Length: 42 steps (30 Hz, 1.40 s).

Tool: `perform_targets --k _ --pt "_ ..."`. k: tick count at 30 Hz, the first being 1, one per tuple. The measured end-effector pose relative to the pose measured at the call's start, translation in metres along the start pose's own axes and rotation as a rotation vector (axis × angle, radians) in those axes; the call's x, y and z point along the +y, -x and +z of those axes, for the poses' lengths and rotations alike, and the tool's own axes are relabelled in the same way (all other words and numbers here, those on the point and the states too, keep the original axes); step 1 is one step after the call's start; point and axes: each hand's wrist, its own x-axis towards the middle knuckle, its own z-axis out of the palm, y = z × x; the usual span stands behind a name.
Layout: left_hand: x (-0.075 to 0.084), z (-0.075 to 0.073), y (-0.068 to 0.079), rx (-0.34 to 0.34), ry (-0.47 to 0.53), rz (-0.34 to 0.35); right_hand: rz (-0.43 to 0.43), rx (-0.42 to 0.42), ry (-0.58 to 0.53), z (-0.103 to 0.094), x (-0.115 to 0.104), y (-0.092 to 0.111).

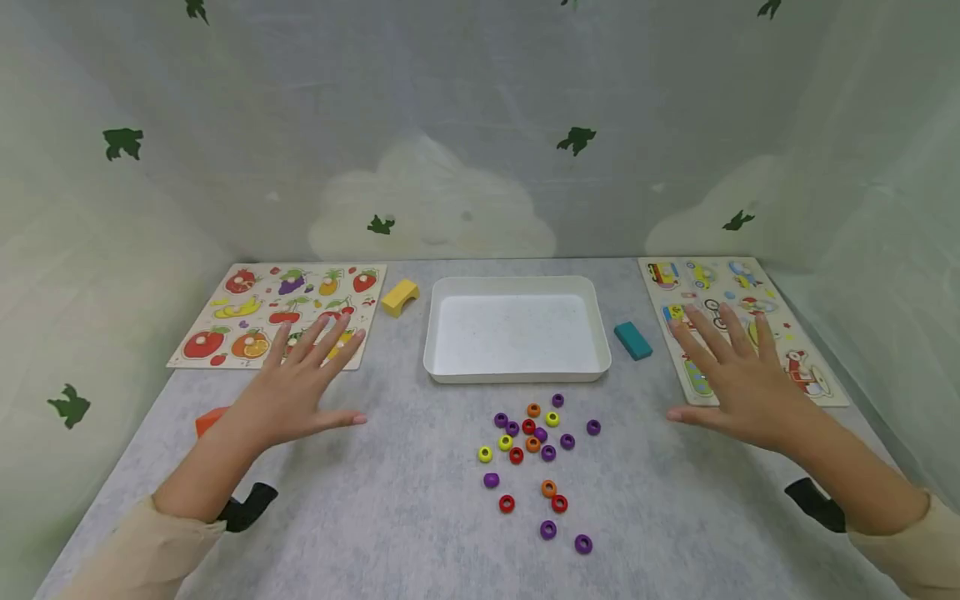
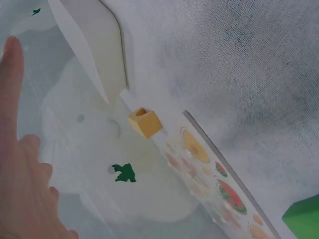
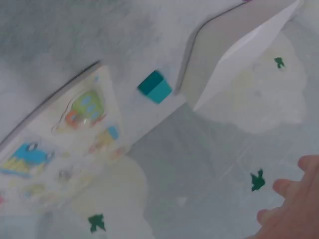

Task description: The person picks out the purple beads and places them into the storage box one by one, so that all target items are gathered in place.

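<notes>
Both hands hang spread and bare above the table. My left hand (image 1: 296, 400) has its fingers splayed, with the fingertips overlapping the fruit puzzle board (image 1: 255, 312) in the head view. On the other side, my right hand (image 1: 742, 387) is spread likewise, its fingers overlapping the vehicle puzzle board (image 1: 798, 350). Between them, loose pony beads (image 1: 548, 452) in purple, red, orange and yellow lie scattered in front of a shallow white tray (image 1: 517, 377). Each wrist view catches part of its hand at the edge, the left hand (image 2: 22, 184) and the right hand (image 3: 299, 204), holding nothing.
A yellow arch block (image 1: 400, 297) lies left of the tray, a teal block (image 1: 633, 341) to its right. An orange block (image 1: 210, 420) is partly hidden by the left forearm. A green block (image 2: 304, 219) shows in the left wrist view. Pale curtains (image 1: 465, 125) enclose the table.
</notes>
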Motion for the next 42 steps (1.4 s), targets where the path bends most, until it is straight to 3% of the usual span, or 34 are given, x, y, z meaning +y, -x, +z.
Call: perform_targets --k 6,11,15,22,27,32,37,42 --pt "0.003 0.01 -0.02 0.08 0.105 0.04 -0.069 0.01 -0.303 0.015 -0.024 -0.007" --pt "0.012 0.024 -0.038 0.115 0.261 0.05 0.013 -0.099 -0.535 0.045 -0.048 -0.007" --pt "0.022 0.039 -0.05 0.085 0.432 0.018 0.057 -0.168 -0.668 0.07 -0.06 -0.008" --pt "0.038 0.058 -0.066 -0.044 0.732 -0.118 0.072 -0.177 -0.854 0.096 -0.066 -0.011" --pt "0.041 0.067 -0.075 -0.109 0.898 -0.2 0.092 -0.189 -0.898 0.106 -0.065 -0.012" --pt "0.039 0.078 -0.08 -0.151 1.014 -0.237 0.098 -0.177 -0.885 0.108 -0.066 -0.013" --pt "0.04 0.083 -0.083 -0.151 1.044 -0.218 0.138 -0.168 -0.882 0.095 -0.067 -0.022" --pt "0.041 0.083 -0.084 -0.152 1.083 -0.216 0.116 -0.046 -0.912 0.074 -0.06 -0.047"
